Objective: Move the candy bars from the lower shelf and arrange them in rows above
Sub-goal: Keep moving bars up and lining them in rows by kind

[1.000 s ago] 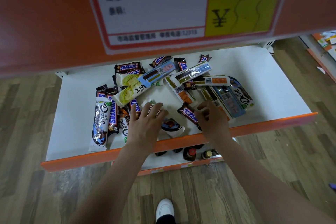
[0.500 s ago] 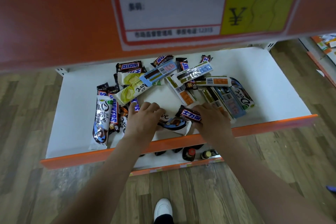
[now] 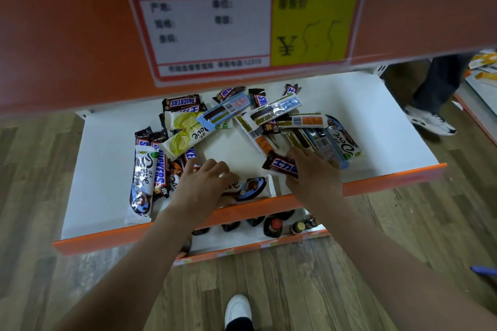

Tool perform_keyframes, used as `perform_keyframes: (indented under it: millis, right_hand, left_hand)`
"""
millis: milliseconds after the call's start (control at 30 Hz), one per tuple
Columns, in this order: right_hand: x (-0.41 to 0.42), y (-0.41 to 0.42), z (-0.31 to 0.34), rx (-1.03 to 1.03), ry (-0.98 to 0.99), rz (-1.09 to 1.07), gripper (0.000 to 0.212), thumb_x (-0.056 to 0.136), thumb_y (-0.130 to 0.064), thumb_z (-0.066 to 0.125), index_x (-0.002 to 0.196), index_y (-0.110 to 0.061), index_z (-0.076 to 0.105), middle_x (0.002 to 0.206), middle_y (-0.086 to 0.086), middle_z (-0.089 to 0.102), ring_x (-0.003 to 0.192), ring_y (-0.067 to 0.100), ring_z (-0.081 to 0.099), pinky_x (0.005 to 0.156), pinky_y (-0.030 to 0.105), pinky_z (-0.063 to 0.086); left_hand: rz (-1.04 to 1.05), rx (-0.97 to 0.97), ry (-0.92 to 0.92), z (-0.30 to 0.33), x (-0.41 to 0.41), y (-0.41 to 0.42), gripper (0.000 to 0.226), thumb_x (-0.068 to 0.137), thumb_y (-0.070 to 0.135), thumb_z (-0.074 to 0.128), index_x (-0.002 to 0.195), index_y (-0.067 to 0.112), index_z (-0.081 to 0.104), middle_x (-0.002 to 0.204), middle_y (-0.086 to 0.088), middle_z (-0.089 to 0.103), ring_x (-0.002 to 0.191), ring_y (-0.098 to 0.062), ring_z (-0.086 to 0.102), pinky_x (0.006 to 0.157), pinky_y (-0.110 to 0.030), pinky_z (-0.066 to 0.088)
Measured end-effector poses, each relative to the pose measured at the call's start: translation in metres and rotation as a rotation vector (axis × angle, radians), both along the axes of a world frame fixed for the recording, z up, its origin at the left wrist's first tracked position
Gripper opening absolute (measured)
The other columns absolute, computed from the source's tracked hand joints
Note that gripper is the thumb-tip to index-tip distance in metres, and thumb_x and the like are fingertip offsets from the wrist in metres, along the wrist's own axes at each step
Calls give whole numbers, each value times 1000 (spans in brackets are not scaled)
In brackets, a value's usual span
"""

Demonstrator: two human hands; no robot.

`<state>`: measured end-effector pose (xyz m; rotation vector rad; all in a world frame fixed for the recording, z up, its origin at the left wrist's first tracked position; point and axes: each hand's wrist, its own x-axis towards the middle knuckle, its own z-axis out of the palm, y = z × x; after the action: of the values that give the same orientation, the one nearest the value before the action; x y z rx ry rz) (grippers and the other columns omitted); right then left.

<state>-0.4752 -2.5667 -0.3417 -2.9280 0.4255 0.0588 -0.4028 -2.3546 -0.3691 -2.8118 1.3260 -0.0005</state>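
A loose heap of candy bars lies on the white lower shelf [image 3: 102,169]. My left hand [image 3: 200,187] is curled over the left end of a white Dove bar [image 3: 252,187] near the shelf's orange front lip. My right hand [image 3: 313,176] grips a dark Snickers bar [image 3: 279,165] with a blue label, its left end sticking out. More Snickers bars [image 3: 160,172] and a white Dove bar [image 3: 141,183] lie at the left. A yellow Dove bar [image 3: 185,140] lies slanted above them. Several long clear-wrapped bars [image 3: 274,110] are piled at the back and right.
The orange upper shelf front [image 3: 67,35] with a large price card [image 3: 242,24] hangs over the back of the shelf. Small bottles [image 3: 273,226] stand on a lower shelf beneath. Another person's leg and shoe [image 3: 430,118] are at the right. My white shoe [image 3: 238,309] is on the wood floor.
My left hand curled from flat onto the Dove bar near the front edge. My right hand picked the Snickers bar off the shelf. The camera tilted, showing more of the price card.
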Motion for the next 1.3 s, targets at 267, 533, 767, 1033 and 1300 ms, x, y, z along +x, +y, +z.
perform_keyframes:
  millis: [267,533,767,1033,1300]
  right_hand:
    - [2,3,-6,-26,94,15,36,89,-28,55,123,-19,48,119,0,55,114,23,49,93,39,36]
    - [10,10,-7,-26,135,8,37,91,-33,57,124,-22,46,124,-3,50,119,20,46,98,37,34]
    - [-1,9,18,-27,-57,9,36,80,-23,70,114,-18,59,112,1,59,104,25,58,91,37,38]
    - [-29,3,54,-134,-172,17,33,53,-13,85,80,-18,68,78,-1,63,67,25,63,64,33,44]
    - [-78,5,103,-41,-79,67,41,90,-24,57,130,-28,48,134,-4,47,126,20,42,96,36,31]
  left_hand:
    - [181,14,39,-3,-3,-12,49,60,48,81,95,16,71,89,-3,65,85,-27,61,79,-44,44]
    - [212,39,19,8,-6,-16,45,51,42,86,76,9,70,72,-6,63,73,-29,60,70,-42,46]
    - [201,-53,-115,30,-18,-11,46,43,40,87,71,10,68,68,-5,60,66,-27,61,66,-40,50]
    - [233,-7,-183,67,-54,-2,44,37,41,88,66,14,69,69,-3,64,72,-25,65,72,-40,51]
    - [263,-14,-246,108,-103,1,50,31,43,89,66,14,68,69,-3,64,70,-23,64,71,-40,51]
